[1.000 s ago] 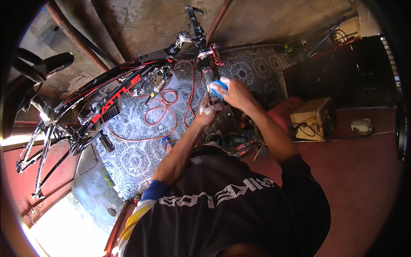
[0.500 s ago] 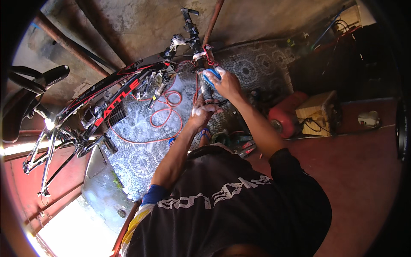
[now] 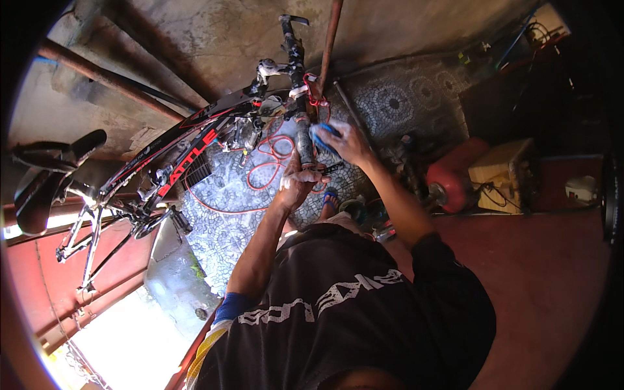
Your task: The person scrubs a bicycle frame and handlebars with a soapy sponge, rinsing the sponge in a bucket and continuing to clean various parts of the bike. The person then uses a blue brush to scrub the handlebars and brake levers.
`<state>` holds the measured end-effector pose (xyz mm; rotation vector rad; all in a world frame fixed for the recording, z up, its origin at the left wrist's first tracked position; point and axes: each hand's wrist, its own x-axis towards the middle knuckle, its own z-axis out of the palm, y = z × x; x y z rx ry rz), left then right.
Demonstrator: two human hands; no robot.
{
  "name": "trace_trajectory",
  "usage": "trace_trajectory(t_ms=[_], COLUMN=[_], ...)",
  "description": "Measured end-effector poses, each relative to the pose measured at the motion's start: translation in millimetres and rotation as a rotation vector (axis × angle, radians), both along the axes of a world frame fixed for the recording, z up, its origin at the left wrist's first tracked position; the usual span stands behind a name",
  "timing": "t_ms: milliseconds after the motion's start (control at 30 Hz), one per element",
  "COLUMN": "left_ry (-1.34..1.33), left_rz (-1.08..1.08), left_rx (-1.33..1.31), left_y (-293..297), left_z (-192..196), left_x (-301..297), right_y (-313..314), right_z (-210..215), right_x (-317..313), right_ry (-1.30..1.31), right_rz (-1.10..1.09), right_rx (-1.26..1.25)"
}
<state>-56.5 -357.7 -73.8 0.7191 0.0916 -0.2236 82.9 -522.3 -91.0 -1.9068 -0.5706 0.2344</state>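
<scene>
My left hand wrapped round handlebar, upper centre of frame; my right hand pressing blue cloth against bar just beside; red cable looped below-left; black-red bike frame runs left; patterned floor open upper right.

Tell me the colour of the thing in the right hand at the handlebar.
Blue: the pad under the right hand shows blue in the head view.

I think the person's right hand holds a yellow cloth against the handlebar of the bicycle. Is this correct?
Not quite. The cloth in the right hand is blue, not yellow, as the head view shows. The rest holds: it is pressed against the handlebar of the bicycle.
</scene>
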Motion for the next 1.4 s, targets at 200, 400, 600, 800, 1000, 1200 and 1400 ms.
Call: trace_trajectory(t_ms=[200,400,600,800,1000,1200,1400], left_ry=[-0.158,-0.114,0.286,0.477,0.558,0.538,0.558], left_rz=[-0.043,-0.016,0.043,0.012,0.046,0.115,0.173], left_rx=[0.177,0.372,0.501,0.544,0.606,0.718,0.726], left_y=[20.9,40.8,38.3,28.7,21.9,1.8,-12.0], left_z=[-16.0,-1.9,52.0,61.5,66.0,70.8,75.4], left_x=[9.4,0.6,28.2,57.6,60.9,70.4,82.8], right_y=[-4.9,12.7,-18.0,21.6,-8.0,7.0,19.6], right_z=[-27.3,8.4,4.3,7.7,12.0,3.6,18.4], right_x=[-2.9,6.1,14.6,28.3,40.8,13.2,25.8], right_ry=[0.222,-0.011,-0.044,-0.053,-0.157,0.109,0.114], right_rz=[0.237,0.209,0.199,-0.067,-0.065,-0.222,-0.220], right_rx=[0.173,0.174,0.097,-0.001,-0.132,-0.042,-0.032])
